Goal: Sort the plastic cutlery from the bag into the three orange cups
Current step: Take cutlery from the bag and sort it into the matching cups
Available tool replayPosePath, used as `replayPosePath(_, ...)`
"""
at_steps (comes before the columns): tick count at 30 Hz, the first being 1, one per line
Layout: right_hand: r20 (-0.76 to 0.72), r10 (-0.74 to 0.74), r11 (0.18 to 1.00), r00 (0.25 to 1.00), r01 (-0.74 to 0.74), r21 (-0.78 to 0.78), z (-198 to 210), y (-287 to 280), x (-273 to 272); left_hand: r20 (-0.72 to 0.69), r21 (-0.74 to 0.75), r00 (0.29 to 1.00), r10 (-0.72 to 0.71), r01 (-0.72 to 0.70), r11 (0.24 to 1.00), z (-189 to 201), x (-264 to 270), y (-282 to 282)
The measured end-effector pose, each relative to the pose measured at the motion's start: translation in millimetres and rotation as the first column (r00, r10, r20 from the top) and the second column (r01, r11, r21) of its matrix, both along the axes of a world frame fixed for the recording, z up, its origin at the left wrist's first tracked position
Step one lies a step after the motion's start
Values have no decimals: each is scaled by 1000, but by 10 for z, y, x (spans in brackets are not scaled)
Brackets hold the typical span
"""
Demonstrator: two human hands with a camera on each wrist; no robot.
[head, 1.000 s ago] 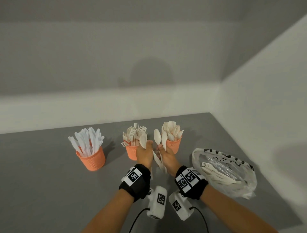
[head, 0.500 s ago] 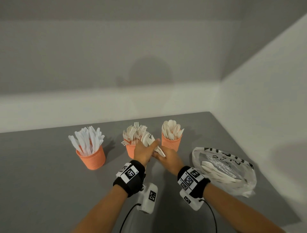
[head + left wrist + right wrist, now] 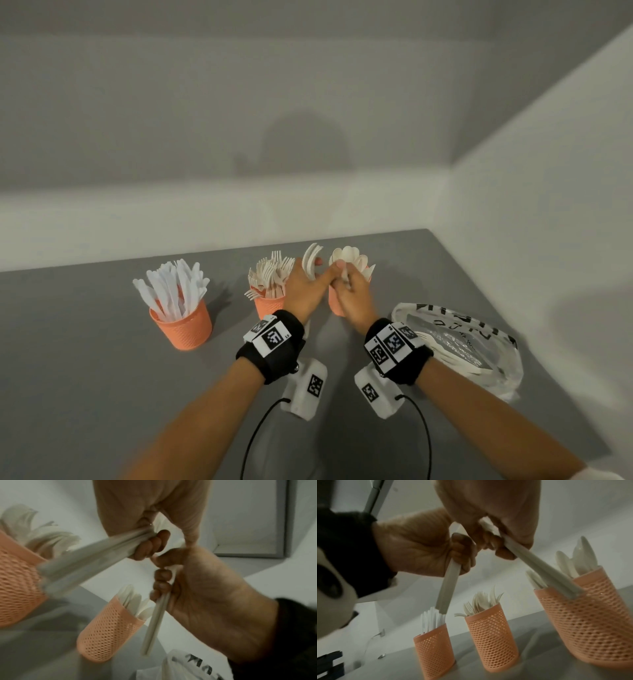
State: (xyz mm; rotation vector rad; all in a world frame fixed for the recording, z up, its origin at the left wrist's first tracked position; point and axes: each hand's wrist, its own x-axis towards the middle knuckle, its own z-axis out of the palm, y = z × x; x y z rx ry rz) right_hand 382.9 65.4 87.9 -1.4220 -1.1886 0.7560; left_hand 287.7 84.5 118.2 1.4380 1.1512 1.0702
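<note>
Three orange mesh cups stand in a row: knives (image 3: 183, 325), forks (image 3: 269, 306), spoons (image 3: 337, 308). My left hand (image 3: 308, 281) grips a bundle of white cutlery (image 3: 311, 260) between the fork and spoon cups, heads up. In the left wrist view its fingers (image 3: 150, 545) curl round the handles (image 3: 85, 561). My right hand (image 3: 342, 282) touches the left and grips a few white handles (image 3: 539, 568) that slant down to the spoon cup's (image 3: 590, 622) rim. The clear bag (image 3: 462, 346) lies at right with cutlery inside.
A grey table (image 3: 102, 394) meets a white wall close on the right and another behind the cups. Wrist camera boxes with black cables (image 3: 253, 442) hang under both forearms. The bag (image 3: 188, 666) lies just right of my right forearm.
Both hands moved forward to the cups. The left hand's bundle now stands heads-up between the fork and spoon cups, and the right hand sits in front of the spoon cup.
</note>
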Motion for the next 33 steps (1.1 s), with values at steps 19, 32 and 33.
replayPosePath(19,-519,-285,927,806,369,65,248,669,449,323,-39,839,437,-450,892,-85,-625,829)
replayPosePath(32,392,-349,935,851,342,90,-131,724,526,-273,356,870,411,-305,883,-647,-683,908)
replayPosePath(33,422,-331,941,844,328,83,-153,711,535,-326,370,850,415,-289,883,-649,-683,891)
